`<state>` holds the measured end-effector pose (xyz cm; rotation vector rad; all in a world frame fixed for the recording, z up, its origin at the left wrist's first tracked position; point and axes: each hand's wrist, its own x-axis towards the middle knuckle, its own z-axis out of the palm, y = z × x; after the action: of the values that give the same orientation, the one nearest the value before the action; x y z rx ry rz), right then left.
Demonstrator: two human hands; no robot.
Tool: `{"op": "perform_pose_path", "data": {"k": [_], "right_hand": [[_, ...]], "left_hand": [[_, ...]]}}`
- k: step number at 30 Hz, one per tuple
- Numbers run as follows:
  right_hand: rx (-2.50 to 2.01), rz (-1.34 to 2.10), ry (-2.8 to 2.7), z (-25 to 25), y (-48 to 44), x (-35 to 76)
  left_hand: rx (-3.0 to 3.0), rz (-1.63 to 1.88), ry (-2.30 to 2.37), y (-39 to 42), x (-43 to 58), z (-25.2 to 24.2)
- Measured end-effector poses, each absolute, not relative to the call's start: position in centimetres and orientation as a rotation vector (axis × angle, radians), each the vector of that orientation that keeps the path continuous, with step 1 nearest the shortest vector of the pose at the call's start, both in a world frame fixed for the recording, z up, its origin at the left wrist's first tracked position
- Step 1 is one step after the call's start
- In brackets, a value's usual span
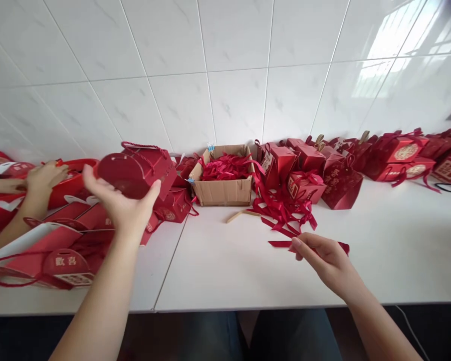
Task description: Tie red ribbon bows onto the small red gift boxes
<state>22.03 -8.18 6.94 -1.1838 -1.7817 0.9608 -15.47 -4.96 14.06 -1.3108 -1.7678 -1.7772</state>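
On the left, my left hand point(126, 208) is raised, with its thumb and fingers wide around the near end of a dark red gift box point(135, 173). This box has a rounded end flap and a twisted cord handle. Parts of my fingers are hidden against it. Over the white table on the right, my right hand point(325, 260) pinches a red ribbon point(280, 244) between thumb and fingers. One end points left past my fingertips, and another part shows behind the hand. A tangle of similar ribbons point(285, 213) lies just beyond.
A cardboard carton point(222, 193) full of red ribbon stands mid-table by the tiled wall. Finished-looking red boxes point(342, 185) line the right rear. An open red box point(71, 263) lies front left. Another person's hand point(45, 175) reaches into a red basin point(80, 168). A black ring point(448, 187) lies far right.
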Motion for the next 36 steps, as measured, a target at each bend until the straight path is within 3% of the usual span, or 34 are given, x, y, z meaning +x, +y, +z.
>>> {"op": "perform_pose_path", "data": {"k": [3, 6, 12, 16, 20, 25, 31, 36], "right_hand": [[-1.329, 0.809, -1.908, 5.2, -6.8, 23.7], [-1.401, 0.679, -2.025, 3.7, -5.9, 24.4], [-1.322, 0.470, -2.245, 2.8, -4.5, 22.9], [-1.415, 0.396, -2.252, 2.9, -3.2, 21.8], [-1.406, 0.443, -2.193, 3.6, -2.0, 21.7], [-1.373, 0.523, -1.836, 7.7, -0.3, 22.2], [-0.877, 0.666, -1.478, 16.5, 0.5, 21.3], [-0.850, 0.643, -1.533, 18.7, -0.3, 20.5]], "left_hand": [[-1.648, -1.928, -1.600, -7.7, -13.9, 14.5], [-2.098, -1.985, -1.722, -9.4, -11.6, 13.7], [-2.701, -1.469, -1.921, -7.6, -7.3, 9.0], [-2.965, -1.416, -1.880, -4.7, -5.9, 6.0], [-2.947, -1.252, -1.983, -3.4, -6.4, 6.2], [-2.732, -1.078, -2.092, -2.8, -6.3, 10.3], [-2.728, -0.703, -2.054, -0.8, -3.1, 13.1], [-2.746, -0.611, -2.012, -1.2, -2.5, 14.8]]}}
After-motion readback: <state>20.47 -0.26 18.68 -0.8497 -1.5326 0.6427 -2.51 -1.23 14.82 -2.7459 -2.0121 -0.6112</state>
